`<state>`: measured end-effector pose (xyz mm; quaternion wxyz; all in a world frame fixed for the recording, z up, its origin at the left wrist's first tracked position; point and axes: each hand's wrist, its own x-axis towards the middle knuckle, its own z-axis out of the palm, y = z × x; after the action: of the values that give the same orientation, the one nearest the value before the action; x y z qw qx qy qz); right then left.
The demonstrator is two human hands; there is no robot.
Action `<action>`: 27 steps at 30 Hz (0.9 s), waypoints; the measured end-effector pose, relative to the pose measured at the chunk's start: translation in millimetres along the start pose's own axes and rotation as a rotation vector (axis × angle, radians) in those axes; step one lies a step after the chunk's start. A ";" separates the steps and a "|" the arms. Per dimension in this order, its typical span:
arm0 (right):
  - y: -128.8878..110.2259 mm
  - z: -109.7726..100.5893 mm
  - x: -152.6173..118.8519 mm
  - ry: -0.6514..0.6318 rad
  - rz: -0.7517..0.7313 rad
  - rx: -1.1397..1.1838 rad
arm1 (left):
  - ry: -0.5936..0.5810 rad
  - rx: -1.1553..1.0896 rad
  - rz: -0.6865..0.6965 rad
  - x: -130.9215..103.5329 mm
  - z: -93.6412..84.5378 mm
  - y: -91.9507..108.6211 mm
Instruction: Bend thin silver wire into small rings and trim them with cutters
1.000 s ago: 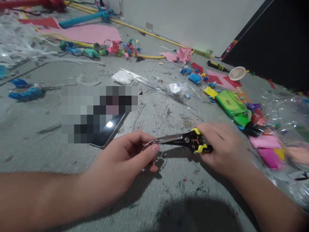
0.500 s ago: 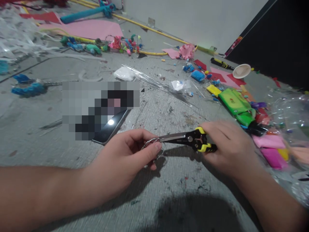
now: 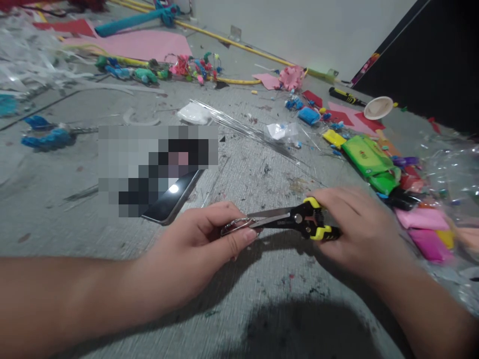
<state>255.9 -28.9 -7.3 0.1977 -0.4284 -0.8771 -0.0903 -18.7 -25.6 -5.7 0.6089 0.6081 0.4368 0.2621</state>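
A small loop of twisted silver wire (image 3: 239,225) is pinched between the thumb and fingers of my left hand (image 3: 209,234). My right hand (image 3: 352,224) is wrapped round the handles of black and yellow pliers (image 3: 299,218). Their jaws point left and are slightly parted, with the tips at the wire beside my left thumb. Part of the wire is hidden by my fingers. Behind my left hand lies a dark phone (image 3: 174,194), partly covered by a pixelated patch.
Thin straight wires (image 3: 243,128) lie beyond my hands, near a white packet (image 3: 194,113). Green (image 3: 368,157) and pink packets (image 3: 422,219) crowd the right. White plastic strips (image 3: 33,60) pile up at the back left. A yellow-black tool (image 3: 344,95) lies at the back right.
The plier jaws have parted slightly at the wire. The wire loop has tilted and looks flatter, and my left thumb has shifted a little to the right.
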 end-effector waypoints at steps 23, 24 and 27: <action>-16.1 -14.0 -0.5 -0.070 -0.019 0.027 | -0.210 -0.166 -0.105 -5.1 4.5 -1.2; -16.2 -13.6 -0.4 -0.061 -0.026 0.025 | -0.218 -0.172 -0.106 -5.0 4.5 -2.1; -17.7 -12.2 0.6 -0.037 -0.050 0.007 | -0.236 -0.198 -0.108 -5.9 5.3 -4.4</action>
<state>244.9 -43.4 4.3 0.1808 -0.4074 -0.8912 -0.0844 -17.9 -33.8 -9.4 0.7261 0.5473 0.3663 0.1976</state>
